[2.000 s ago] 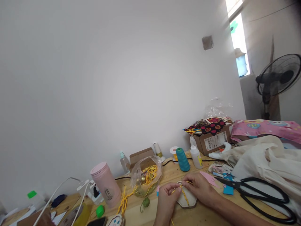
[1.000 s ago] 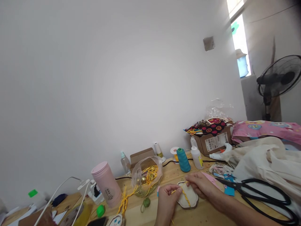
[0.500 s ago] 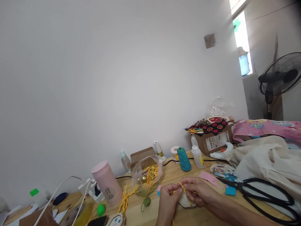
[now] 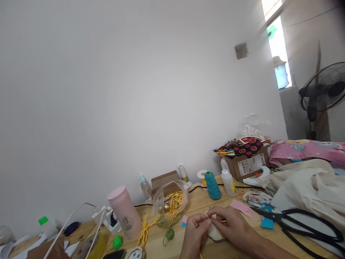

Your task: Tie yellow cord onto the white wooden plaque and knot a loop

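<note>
At the table's front, my left hand (image 4: pixel 194 231) is closed, thumb and index finger pinching a yellow cord (image 4: pixel 200 254) whose tail hangs below it. My right hand (image 4: pixel 230 223) meets it fingertip to fingertip, closed on the same cord; a short end pokes out by its fingers. Under and between the hands is a small off-white fabric piece (image 4: pixel 215 233) with a darker edge, partly covered by the fingers. Whether the cord is tied to this piece, I cannot tell.
Large black-handled scissors (image 4: pixel 285 217) lie right of my hands, near pink paper (image 4: pixel 242 208). Behind stand a teal thread cone (image 4: pixel 212 186) and a glue bottle (image 4: pixel 229 183). Leftward are a plastic bag of yellow cord (image 4: pixel 172 205), a green ball (image 4: pixel 169 234) and a pink tumbler (image 4: pixel 124 212).
The yellow cord that stood up between my fingertips now shows less, and my right fingers have come lower over the fabric piece. The whole view has shifted slightly.
</note>
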Tool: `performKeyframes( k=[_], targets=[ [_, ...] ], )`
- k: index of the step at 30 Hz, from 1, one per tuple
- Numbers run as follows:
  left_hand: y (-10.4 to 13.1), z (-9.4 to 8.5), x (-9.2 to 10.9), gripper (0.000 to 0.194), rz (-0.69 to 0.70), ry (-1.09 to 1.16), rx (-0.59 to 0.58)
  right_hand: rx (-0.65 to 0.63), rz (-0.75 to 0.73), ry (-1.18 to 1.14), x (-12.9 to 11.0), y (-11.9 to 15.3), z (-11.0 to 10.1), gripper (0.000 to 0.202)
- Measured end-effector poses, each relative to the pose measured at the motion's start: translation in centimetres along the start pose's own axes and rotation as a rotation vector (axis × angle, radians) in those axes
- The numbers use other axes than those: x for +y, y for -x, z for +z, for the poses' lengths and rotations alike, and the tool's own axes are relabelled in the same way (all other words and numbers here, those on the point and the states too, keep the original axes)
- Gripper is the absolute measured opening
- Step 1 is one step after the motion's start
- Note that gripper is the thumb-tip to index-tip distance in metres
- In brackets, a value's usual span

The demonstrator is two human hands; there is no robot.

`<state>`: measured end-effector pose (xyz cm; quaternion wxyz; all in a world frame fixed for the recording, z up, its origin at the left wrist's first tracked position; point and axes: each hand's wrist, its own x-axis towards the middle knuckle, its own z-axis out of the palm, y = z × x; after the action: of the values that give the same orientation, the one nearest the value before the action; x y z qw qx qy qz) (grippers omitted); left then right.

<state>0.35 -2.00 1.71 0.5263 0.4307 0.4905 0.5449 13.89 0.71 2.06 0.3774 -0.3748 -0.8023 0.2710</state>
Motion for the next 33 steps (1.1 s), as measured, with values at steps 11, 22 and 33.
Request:
performKeyframes(
  k=[11,22,33],
  targets=[
    [-0.22,0.11,-0.27,0.033,0.09,-0.153,0.1,0.016,-0.012,0.017,0.69,-0.41,0.32,0.018],
    [-0.73,0.05,-0.63,0.023,0.118,-0.174,0.128,-0.013,-0.088,0.061,0.8,-0.57,0.06,0.018],
    [-0.56,0.2,-0.35,0.012,0.159,-0.146,0.137,0.012,-0.087,0.048,1.08,-0.7,0.3,0.017]
  ],
)
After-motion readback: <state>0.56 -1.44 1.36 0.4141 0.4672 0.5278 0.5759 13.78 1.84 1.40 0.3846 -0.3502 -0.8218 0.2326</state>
